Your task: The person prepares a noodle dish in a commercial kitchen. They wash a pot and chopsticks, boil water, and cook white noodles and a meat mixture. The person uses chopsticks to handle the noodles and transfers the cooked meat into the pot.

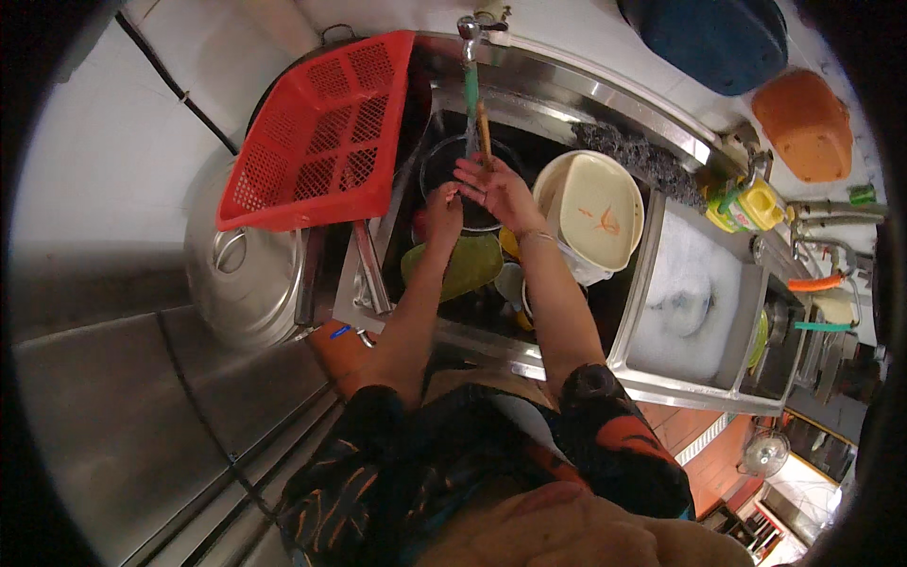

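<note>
My right hand (497,190) is palm up with its fingers apart, below the end of a green hose (471,88) fitted to a metal tap (468,32). Water appears to run from the hose near the fingers. My left hand (444,212) meets the right fingertips, its fingers drawn together; whether it pinches something small is unclear. A wooden stick or handle (484,131) rises just behind the right fingers, its lower end hidden. Both hands are over a round basin (425,170) in the dark sink. Below them is a yellow-green tray or dish (475,266), partly covered by my left forearm.
A red perforated plastic basket (319,142) stands left of the sink, above a large metal lid (241,283). Right of my hands sit stacked cream tubs (602,209). Farther right are a foam-filled sink (684,305) and a yellow jug (755,205). Basins (804,124) hang on the wall.
</note>
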`<action>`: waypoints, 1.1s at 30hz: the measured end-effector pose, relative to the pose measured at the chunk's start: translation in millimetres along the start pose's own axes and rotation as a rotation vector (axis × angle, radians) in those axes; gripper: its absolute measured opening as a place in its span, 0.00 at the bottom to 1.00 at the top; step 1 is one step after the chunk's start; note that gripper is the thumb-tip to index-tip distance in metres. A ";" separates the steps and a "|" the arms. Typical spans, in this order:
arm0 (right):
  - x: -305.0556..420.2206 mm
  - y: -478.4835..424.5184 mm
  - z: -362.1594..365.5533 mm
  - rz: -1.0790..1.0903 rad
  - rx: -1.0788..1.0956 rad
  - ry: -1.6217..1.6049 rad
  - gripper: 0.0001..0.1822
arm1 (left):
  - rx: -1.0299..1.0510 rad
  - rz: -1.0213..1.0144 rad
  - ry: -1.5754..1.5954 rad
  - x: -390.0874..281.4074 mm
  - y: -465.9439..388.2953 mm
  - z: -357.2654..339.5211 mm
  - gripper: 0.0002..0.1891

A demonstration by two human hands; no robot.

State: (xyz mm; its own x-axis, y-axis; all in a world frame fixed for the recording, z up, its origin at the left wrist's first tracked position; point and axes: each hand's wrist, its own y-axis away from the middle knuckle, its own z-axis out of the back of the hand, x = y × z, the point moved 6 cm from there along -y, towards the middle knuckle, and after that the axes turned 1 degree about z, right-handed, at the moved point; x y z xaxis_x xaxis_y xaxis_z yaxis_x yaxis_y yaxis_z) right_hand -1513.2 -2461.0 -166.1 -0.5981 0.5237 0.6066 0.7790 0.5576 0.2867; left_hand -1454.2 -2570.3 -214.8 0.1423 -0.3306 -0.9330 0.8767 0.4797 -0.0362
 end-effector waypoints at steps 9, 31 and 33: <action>21.5 -30.6 0.1 0.333 -0.612 1.776 0.20 | -0.061 0.265 0.751 16.4 -101.7 -56.0 0.14; 4.0 -83.7 20.4 0.488 -0.546 0.929 0.08 | 0.134 0.436 -0.194 137.1 30.5 17.0 0.18; 7.5 -59.9 8.6 0.555 -0.510 0.848 0.08 | 0.275 0.566 0.118 185.1 50.3 -10.9 0.19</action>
State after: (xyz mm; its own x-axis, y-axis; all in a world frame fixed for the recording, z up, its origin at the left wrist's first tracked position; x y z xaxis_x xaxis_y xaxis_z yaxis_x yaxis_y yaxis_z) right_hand -1565.9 -2484.9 -185.1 0.0230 -0.0965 0.9951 0.9986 -0.0449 -0.0275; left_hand -1388.8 -2598.5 -393.3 0.5804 0.0120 -0.8143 0.7686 0.3225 0.5525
